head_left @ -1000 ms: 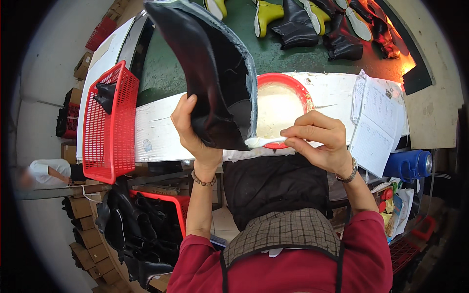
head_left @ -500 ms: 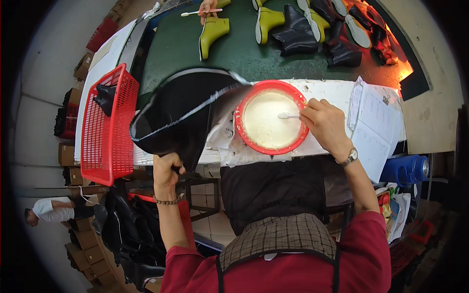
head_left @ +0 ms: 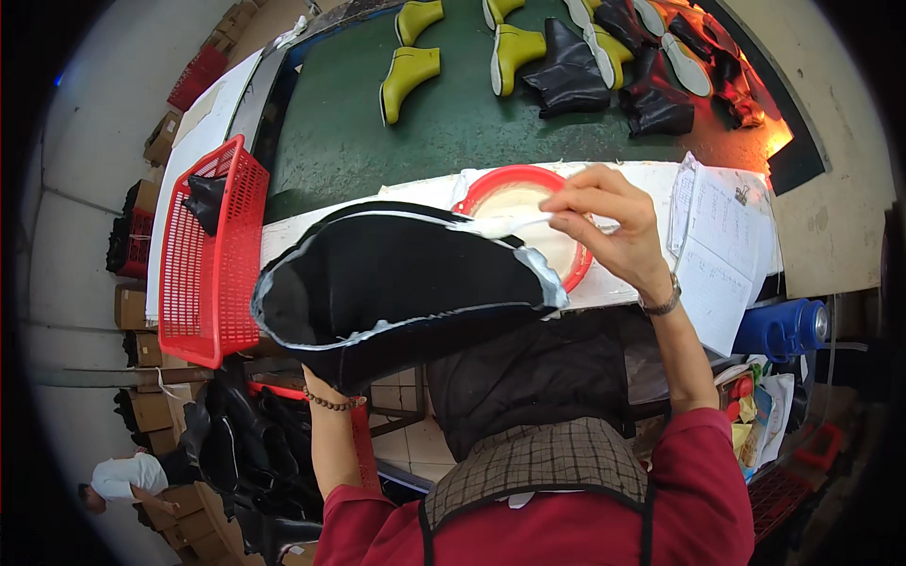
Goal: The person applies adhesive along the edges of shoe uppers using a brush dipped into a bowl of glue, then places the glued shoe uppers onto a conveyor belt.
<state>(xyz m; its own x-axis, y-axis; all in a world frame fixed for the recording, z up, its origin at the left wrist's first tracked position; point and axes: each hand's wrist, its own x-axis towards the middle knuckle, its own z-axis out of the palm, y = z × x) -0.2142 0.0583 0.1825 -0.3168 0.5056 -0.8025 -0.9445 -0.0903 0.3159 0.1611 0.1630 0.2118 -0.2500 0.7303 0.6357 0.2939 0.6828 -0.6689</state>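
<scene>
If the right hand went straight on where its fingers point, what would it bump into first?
Probably the black boot: the brush in the right hand seems to touch the boot's edge. The red bowl looks lower, though depth is hard to judge.

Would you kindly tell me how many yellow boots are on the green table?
6 yellow boots show on the green table: two toward the left, two near the middle, two farther right. Others may be hidden or cut off above.

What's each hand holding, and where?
Right hand: white brush, by its handle. Left hand: supporting black boot upper from beneath; exact grip hidden.
</scene>
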